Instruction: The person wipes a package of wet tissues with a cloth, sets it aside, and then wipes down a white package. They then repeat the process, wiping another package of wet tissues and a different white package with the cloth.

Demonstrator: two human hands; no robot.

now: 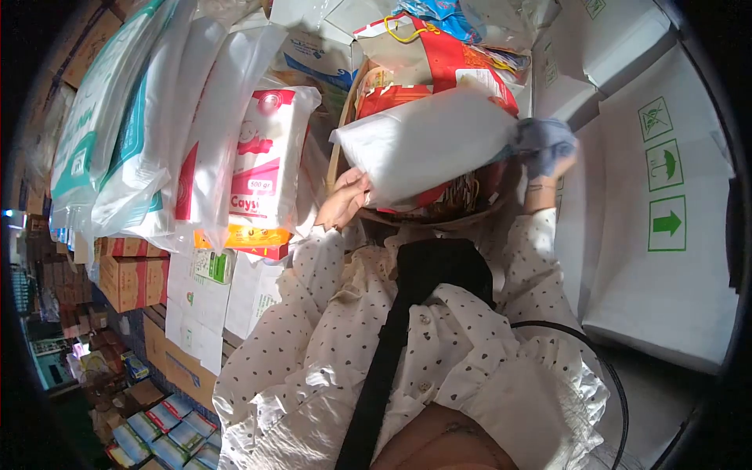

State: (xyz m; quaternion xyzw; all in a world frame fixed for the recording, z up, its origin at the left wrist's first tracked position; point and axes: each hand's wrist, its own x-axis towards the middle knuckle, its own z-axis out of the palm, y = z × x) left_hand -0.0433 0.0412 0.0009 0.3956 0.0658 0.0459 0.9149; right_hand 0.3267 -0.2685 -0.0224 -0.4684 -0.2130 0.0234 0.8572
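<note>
A white plastic-wrapped package lies across the top of an open cardboard box. My left hand is closed on its lower left corner, thumb and fingers pinching the wrap. In my right hand is a bunched grey-blue cloth, held at the package's right end and a little smeared by motion. Beneath the package, red and beige printed bags fill the box, one with a yellow cord handle.
To the left stand several plastic-wrapped packs, among them a pink and white 500 gr pack. Large white cartons with green symbols line the right side. Brown boxes are stacked lower left. A black cable hangs beside my right arm.
</note>
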